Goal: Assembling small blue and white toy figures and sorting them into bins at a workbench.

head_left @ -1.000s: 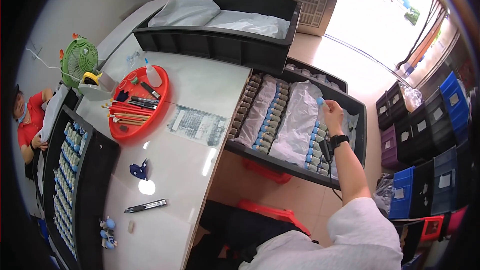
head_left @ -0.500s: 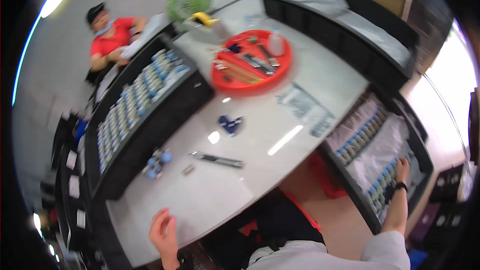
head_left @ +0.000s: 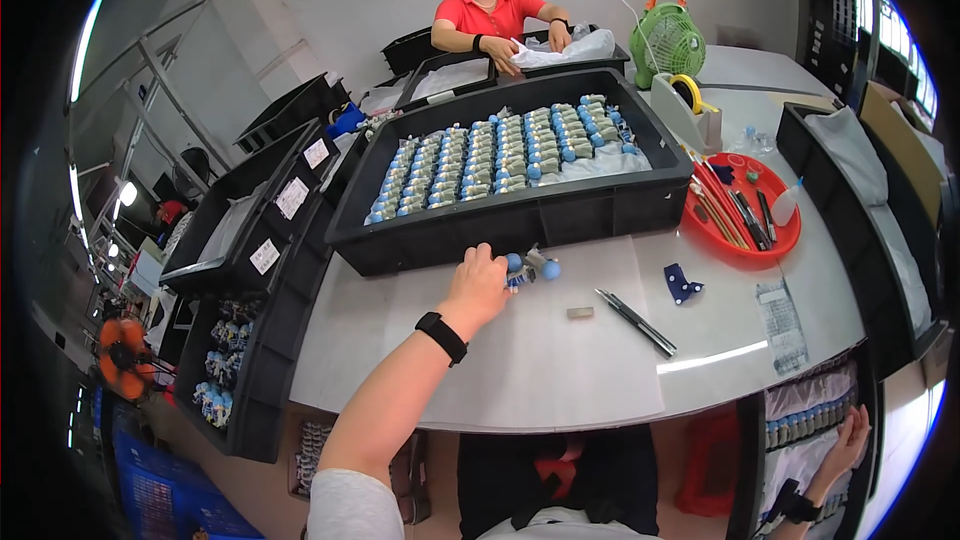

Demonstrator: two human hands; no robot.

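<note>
The left hand (head_left: 478, 285), which a moment ago rested empty at the table edge, now closes its fingers on small blue-capped plastic parts (head_left: 530, 267) at the black crate's (head_left: 520, 215) six o'clock, while the right hand (head_left: 845, 445) stays spread open in the lower bin (head_left: 800, 430).

Bright, sharp fisheye view, window glare right, dark bent rim.

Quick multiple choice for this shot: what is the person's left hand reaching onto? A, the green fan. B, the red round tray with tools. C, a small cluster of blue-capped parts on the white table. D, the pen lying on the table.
C: the left hand rests on the small blue-capped parts lying on the white table, just in front of the big black tray, away from the other three.
</note>
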